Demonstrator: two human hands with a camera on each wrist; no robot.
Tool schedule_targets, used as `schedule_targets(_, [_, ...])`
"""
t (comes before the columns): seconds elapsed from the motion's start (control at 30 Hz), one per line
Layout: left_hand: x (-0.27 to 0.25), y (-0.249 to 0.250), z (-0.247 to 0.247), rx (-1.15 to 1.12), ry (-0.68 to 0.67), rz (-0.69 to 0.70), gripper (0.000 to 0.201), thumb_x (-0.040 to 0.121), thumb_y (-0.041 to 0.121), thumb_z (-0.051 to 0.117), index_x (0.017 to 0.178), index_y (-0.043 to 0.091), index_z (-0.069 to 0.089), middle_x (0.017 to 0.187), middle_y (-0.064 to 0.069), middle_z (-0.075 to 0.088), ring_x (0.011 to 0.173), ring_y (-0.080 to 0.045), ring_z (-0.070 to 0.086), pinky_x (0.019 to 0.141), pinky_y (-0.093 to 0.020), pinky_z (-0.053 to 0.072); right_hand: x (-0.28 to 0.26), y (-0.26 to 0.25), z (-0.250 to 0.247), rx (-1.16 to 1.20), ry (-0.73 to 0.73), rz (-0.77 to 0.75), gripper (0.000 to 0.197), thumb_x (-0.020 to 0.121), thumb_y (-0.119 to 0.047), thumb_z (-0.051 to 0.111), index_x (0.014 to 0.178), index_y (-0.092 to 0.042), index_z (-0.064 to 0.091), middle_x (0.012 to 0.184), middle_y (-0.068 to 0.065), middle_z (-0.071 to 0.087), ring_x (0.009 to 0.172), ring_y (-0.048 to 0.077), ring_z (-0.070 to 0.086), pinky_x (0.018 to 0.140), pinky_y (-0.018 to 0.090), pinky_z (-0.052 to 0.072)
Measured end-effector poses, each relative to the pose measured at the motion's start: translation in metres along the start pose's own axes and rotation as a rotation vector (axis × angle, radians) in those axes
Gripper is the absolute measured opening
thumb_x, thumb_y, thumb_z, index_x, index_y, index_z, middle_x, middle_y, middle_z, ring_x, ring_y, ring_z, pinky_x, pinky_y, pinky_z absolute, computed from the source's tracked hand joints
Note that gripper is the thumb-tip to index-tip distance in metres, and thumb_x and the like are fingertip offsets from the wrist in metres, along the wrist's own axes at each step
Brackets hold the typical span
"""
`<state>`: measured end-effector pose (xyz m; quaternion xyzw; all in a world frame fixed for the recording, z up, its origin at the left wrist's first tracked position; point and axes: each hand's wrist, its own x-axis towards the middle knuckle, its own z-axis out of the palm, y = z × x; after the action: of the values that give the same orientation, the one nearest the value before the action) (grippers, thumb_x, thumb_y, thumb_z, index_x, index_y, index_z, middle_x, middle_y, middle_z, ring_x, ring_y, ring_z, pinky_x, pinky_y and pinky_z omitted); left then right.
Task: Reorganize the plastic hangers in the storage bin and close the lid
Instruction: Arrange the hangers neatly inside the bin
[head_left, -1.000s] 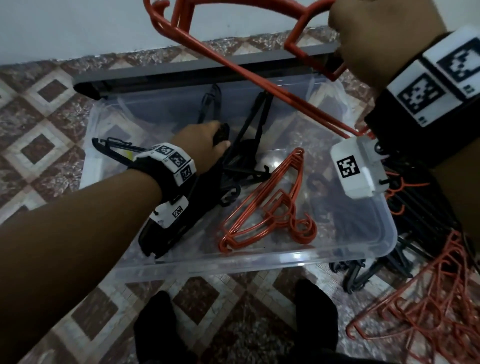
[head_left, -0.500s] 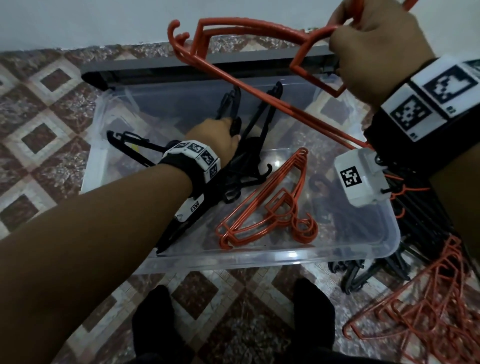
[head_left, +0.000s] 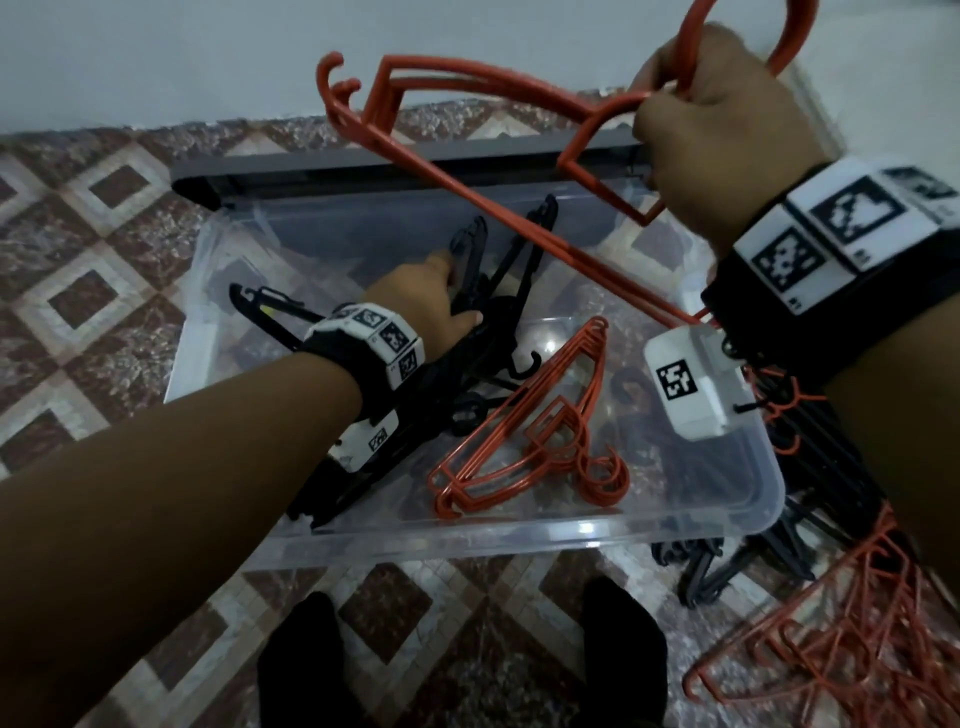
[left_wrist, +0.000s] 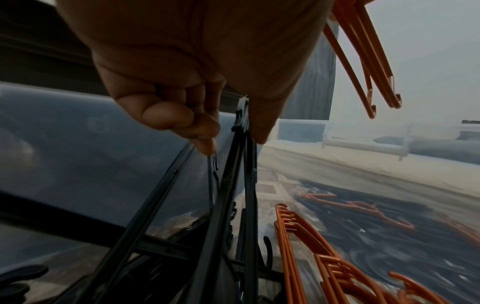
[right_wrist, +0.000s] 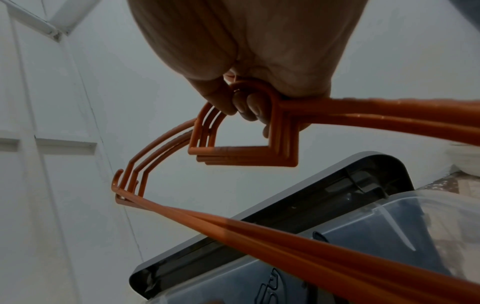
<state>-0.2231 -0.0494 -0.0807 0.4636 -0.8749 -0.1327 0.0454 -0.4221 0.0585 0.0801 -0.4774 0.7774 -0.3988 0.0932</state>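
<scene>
A clear plastic storage bin (head_left: 519, 540) stands open on the tiled floor. Inside it lie black hangers (head_left: 498, 291) and a stack of orange hangers (head_left: 535, 431). My left hand (head_left: 431, 301) reaches into the bin and pinches the black hangers (left_wrist: 233, 185) between thumb and fingers (left_wrist: 207, 144). Above the bin's back right corner, my right hand (head_left: 722, 140) grips a bunch of orange hangers (head_left: 467, 171) near their hooks, fingers curled through them (right_wrist: 246, 152). The grey lid (head_left: 395, 166) stands on edge behind the bin, against the wall.
A tangled pile of black and orange hangers (head_left: 831, 597) lies on the floor right of the bin. My feet in black socks (head_left: 301, 660) stand just in front of it. A white wall rises behind the lid (right_wrist: 285, 205).
My left hand has slid a little farther along the black hangers toward the bin's back. The right hand still holds its orange bunch above the bin; the view has tilted upward.
</scene>
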Motion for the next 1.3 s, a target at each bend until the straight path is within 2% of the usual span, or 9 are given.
schedule_targets(0.23, [-0.008,0.001,-0.009,0.023,-0.085,0.012,0.063,0.077,0.061,0.064,0.122,0.022,0.045,0.101,-0.003,0.066,0.097,-0.028,0.065,0.078,-0.036,0.053,-0.002,-0.006,0.005,0.16,-0.063,0.075,0.018,0.083,-0.024,0.048,0.098,-0.023,0.059,0.081,-0.005,0.062,0.073,0.017,0.063,0.072,0.05,0.056])
schedule_targets(0.47, [-0.027,0.003,-0.038,-0.025,0.063,0.065,0.073,0.068,0.077,0.048,0.12,0.027,0.043,0.109,-0.002,0.055,0.1,-0.025,0.058,0.088,-0.042,0.051,-0.004,-0.001,0.016,0.243,-0.142,0.128,0.014,0.083,-0.025,0.05,0.094,-0.027,0.059,0.069,-0.009,0.056,0.064,0.011,0.058,0.07,0.051,0.057])
schedule_targets(0.6, [-0.037,0.017,-0.067,-0.411,-0.147,0.133,0.072,0.065,0.076,0.054,0.126,0.041,0.041,0.104,0.018,0.058,0.075,-0.001,0.06,0.071,-0.029,0.051,-0.007,0.004,0.021,0.279,-0.116,0.18,0.011,0.082,-0.024,0.053,0.09,-0.027,0.059,0.056,-0.015,0.054,0.052,0.003,0.055,0.068,0.049,0.058])
schedule_targets(0.7, [-0.038,0.032,-0.079,-0.85,-0.357,0.053,0.062,0.076,0.057,0.066,0.13,0.033,0.047,0.101,0.004,0.069,0.069,-0.013,0.068,0.059,-0.027,0.052,-0.008,0.005,0.02,0.321,-0.162,0.198,0.014,0.081,-0.022,0.054,0.093,-0.022,0.061,0.056,-0.012,0.053,0.055,0.01,0.055,0.07,0.053,0.057])
schedule_targets(0.8, [-0.037,0.04,-0.09,-1.062,-0.343,0.018,0.032,0.096,0.039,0.056,0.12,0.019,0.056,0.083,-0.006,0.071,0.059,-0.018,0.064,0.052,-0.026,0.052,-0.01,0.006,0.017,0.388,-0.215,0.181,0.014,0.078,-0.018,0.052,0.089,-0.023,0.058,0.065,-0.003,0.054,0.062,0.018,0.054,0.073,0.055,0.054])
schedule_targets(0.87, [-0.035,0.041,-0.095,-1.121,-0.32,-0.001,0.032,0.098,0.039,0.051,0.113,0.014,0.062,0.075,-0.009,0.068,0.056,-0.019,0.063,0.049,-0.025,0.051,-0.012,0.01,0.017,0.428,-0.23,0.169,0.014,0.077,-0.015,0.053,0.088,-0.023,0.058,0.07,0.001,0.056,0.063,0.019,0.055,0.072,0.054,0.054])
schedule_targets(1.0, [-0.034,0.041,-0.097,-1.135,-0.383,0.003,0.027,0.095,0.034,0.053,0.099,0.011,0.068,0.078,-0.014,0.069,0.068,-0.027,0.069,0.057,-0.031,0.057,-0.012,0.019,0.019,0.367,-0.285,0.158,0.015,0.078,-0.016,0.055,0.083,-0.03,0.057,0.076,-0.002,0.064,0.08,0.024,0.068,0.083,0.051,0.056])
schedule_targets(1.1, [-0.036,0.044,-0.091,-1.067,-0.336,-0.007,0.025,0.099,0.025,0.051,0.088,0.009,0.068,0.076,-0.015,0.07,0.07,-0.031,0.071,0.063,-0.035,0.06,-0.01,0.023,0.016,0.188,-0.4,0.215,0.012,0.075,-0.026,0.059,0.085,-0.031,0.062,0.091,0.009,0.071,0.092,0.031,0.068,0.086,0.057,0.053])
schedule_targets(1.3, [-0.038,0.044,-0.078,-0.807,-0.268,-0.009,0.028,0.102,0.021,0.044,0.083,0.012,0.063,0.075,-0.01,0.07,0.067,-0.024,0.072,0.065,-0.034,0.061,-0.017,0.035,0.006,0.013,-0.584,0.476,0.026,0.085,-0.023,0.066,0.111,-0.019,0.062,0.112,0.015,0.068,0.096,0.033,0.07,0.076,0.047,0.059])
